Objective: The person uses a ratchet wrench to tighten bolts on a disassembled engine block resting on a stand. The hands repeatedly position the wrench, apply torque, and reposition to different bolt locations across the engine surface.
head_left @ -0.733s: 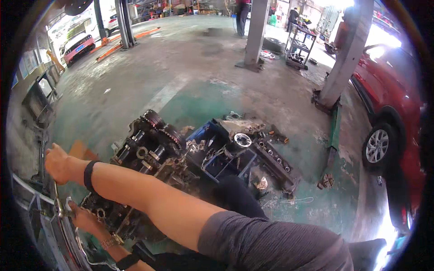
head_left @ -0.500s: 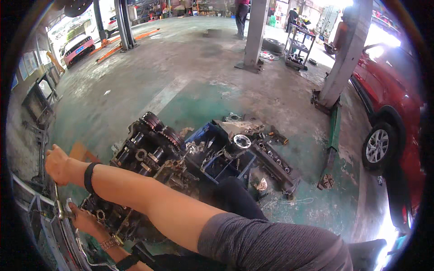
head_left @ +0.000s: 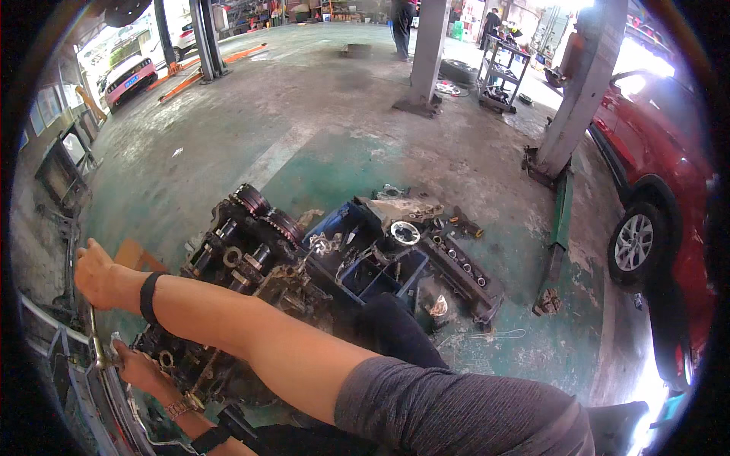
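Note:
At the far left, my right hand (head_left: pixel 96 275) is closed round the upper end of a shiny metal ratchet wrench (head_left: pixel 94 334). My right arm, with a black band at the wrist, stretches across the view from the lower right. Below it, my left hand (head_left: pixel 141 371) wears a metal-banded watch and closes at the wrench's lower end, beside its head. What the head sits on is hidden. A partly stripped engine (head_left: pixel 247 254) with toothed sprockets (head_left: pixel 283 226) lies on the floor beside my hands, partly covered by my right arm.
A blue divided crate (head_left: pixel 380 283) holds loose parts, with a long dark engine cover (head_left: pixel 464 277) to its right. Metal frames (head_left: pixel 57 346) line the left edge. Grey lift posts (head_left: pixel 427 57), a red car (head_left: pixel 661 144), a tool cart (head_left: pixel 502 72) and two people stand farther off.
Both hands keep their grip on the wrench, with barely any movement. The view has shifted slightly. A person at the back has changed stance.

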Demonstrator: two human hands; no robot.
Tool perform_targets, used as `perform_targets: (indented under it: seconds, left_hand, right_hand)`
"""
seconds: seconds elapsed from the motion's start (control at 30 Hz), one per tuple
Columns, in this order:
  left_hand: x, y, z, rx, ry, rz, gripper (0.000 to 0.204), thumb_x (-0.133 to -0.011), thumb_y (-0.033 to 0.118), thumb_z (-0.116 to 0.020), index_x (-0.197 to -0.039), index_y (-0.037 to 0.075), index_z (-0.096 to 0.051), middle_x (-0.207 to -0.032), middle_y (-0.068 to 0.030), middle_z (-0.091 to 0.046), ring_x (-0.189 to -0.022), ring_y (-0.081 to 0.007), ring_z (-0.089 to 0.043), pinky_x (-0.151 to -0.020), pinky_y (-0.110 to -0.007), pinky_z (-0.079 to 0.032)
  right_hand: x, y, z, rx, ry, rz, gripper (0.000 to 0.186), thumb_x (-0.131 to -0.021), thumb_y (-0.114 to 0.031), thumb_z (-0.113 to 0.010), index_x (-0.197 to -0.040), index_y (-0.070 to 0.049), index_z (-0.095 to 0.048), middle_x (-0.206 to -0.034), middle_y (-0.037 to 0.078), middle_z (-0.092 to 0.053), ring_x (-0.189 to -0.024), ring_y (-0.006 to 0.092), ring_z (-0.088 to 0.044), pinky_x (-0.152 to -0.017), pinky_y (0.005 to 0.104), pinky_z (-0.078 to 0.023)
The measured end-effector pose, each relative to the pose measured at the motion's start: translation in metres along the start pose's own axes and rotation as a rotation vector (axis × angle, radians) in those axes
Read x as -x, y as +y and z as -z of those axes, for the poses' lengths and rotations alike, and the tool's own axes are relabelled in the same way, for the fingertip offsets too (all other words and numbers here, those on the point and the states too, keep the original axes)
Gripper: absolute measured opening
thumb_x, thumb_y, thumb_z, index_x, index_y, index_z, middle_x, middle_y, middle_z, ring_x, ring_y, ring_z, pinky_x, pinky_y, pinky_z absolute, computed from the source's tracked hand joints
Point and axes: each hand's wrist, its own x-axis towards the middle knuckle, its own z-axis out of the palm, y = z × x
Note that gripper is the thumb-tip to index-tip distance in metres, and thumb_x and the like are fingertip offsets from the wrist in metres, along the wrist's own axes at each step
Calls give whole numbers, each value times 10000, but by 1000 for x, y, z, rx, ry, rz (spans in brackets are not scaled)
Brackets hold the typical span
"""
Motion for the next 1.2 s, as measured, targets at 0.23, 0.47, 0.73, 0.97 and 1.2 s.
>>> perform_targets:
  seconds: [0.23, 0.47, 0.73, 0.97, 1.2]
  left_hand:
    - [0, 4, 4, 42, -48, 186, 427, -954, 357, -585, -1065, -46, -674, -587, -8, -416, -421, -109, -310, -388, -322, -256]
    - [-4, -12, -5, 54, -7, 122, 342, -954, 312, -604, -999, -23, -659, -601, 16, -390, -429, -105, -294, -401, -310, -248]
    - [3, -4, -1, -8, -46, 97, 376, -950, 335, -612, -799, -9, -591, -603, -15, -448, -498, -130, -348, -462, -328, -304]
    - [21, 21, -5, 98, 28, 47, 469, -961, 370, -588, -788, -66, -596, -699, -76, -538, -639, -193, -448, -628, -374, -401]
    - [15, 4, -3, 11, 38, 37, 520, -960, 381, -579, -890, -130, -638, -737, -164, -612, -647, -248, -481, -647, -417, -422]
  right_hand:
    - [8, 3, 12, 22, -31, 3, 356, -729, -406, -729, -1005, -182, -750, -1114, 18, -680, -1210, 240, -508, -998, 470, -356]
    - [11, 7, 17, -28, -89, -39, 348, -753, -369, -719, -1039, -172, -740, -1167, 32, -669, -1240, 241, -497, -1048, 470, -324]
    - [15, 12, 13, -45, -86, -49, 281, -751, -341, -720, -972, -171, -753, -1076, 23, -685, -1170, 230, -517, -1048, 470, -336]
    - [27, 11, 29, 14, -98, -47, 281, -714, -351, -751, -941, -185, -758, -1050, 13, -687, -1142, 217, -527, -1013, 442, -358]
    - [42, 12, 57, 2, -117, -78, 277, -692, -358, -763, -918, -199, -754, -984, -15, -682, -1103, 210, -532, -961, 406, -374]
